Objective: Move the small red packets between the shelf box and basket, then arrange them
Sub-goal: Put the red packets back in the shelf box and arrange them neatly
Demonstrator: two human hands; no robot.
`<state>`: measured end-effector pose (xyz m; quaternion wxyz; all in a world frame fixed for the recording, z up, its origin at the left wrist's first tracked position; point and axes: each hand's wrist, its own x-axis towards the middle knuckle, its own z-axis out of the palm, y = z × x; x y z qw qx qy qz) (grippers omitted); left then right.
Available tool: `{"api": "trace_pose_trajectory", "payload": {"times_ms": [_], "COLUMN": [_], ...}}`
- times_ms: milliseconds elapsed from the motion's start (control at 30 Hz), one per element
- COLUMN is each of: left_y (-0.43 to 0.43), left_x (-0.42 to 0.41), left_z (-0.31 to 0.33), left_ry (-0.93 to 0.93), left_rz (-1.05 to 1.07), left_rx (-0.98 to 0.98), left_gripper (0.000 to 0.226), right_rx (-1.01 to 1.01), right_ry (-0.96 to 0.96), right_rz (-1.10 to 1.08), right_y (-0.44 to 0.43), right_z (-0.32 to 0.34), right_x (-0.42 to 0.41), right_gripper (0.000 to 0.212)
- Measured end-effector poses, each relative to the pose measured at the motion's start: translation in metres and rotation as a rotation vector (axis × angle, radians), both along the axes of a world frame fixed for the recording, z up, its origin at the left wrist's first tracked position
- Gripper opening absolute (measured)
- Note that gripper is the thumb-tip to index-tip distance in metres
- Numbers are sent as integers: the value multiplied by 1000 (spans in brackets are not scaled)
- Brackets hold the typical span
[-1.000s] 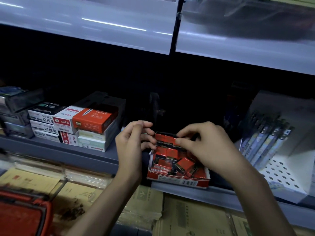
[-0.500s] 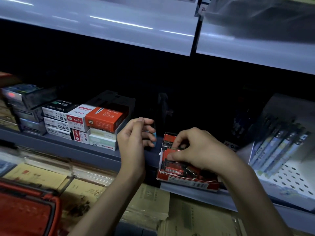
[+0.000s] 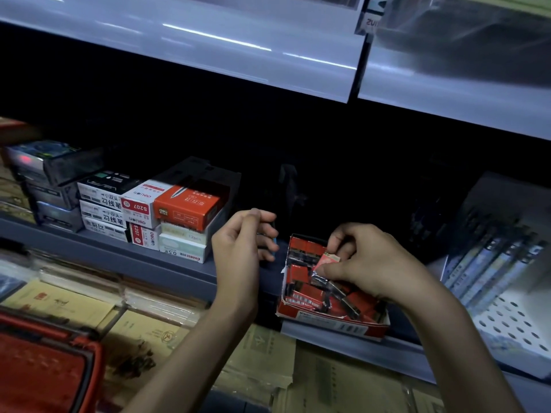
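The right hand (image 3: 366, 263) is over the back half of the shelf box (image 3: 334, 327). Its thumb and first fingers are closed in a pinch on one red packet (image 3: 326, 260). The packet sticks out from the fingertips toward the left. It is lifted a little above the other packets (image 3: 307, 295), which lie crowded and at mixed angles inside the box. It is tilted, and its long side seems to run across the box, but the light is too weak to be sure.

The box stands at the front edge of the shelf (image 3: 119, 257), with its front wall hanging slightly over the edge.

The left hand (image 3: 238, 251) hangs just beside the box on its left and does not touch it. Its fingers are curled inward. A small blue edge shows near the fingertips, but I cannot tell whether the hand holds something.

The basket (image 3: 92, 347) is well apart, low in the left corner, below the level of the shelf. From the pinched packet, the way to the basket goes left and down, past the left hand. The left hand is clearly nearer to the basket than the right one. I judge that the packet either crosses in front of the body or passes to the left hand first. If it is only being arranged, it needs just a short move down into the box.
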<state>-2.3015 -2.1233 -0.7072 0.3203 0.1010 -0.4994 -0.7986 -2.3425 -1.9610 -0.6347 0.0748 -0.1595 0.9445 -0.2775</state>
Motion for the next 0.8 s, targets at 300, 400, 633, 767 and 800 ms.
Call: {"api": "trace_pose_trajectory", "payload": {"times_ms": [300, 400, 633, 767, 800], "left_y": [0, 0, 2, 3, 3], "left_x": [-2, -2, -2, -2, -2], "left_z": [-2, -3, -4, -3, -3], "left_ry": [-32, -48, -78, -82, -82], "left_rz": [-1, -13, -13, -25, -25], "left_rx": [-54, -73, -124, -111, -107], "left_gripper": [28, 28, 30, 29, 29], "right_rx": [55, 201, 377, 429, 425], "right_ry": [229, 216, 163, 261, 285], "right_rz": [52, 137, 168, 214, 230], "right_y": [-9, -19, -19, -23, -24], "right_z": [2, 4, 6, 3, 1], "right_x": [7, 12, 8, 9, 9], "right_gripper": [10, 9, 27, 25, 25]}}
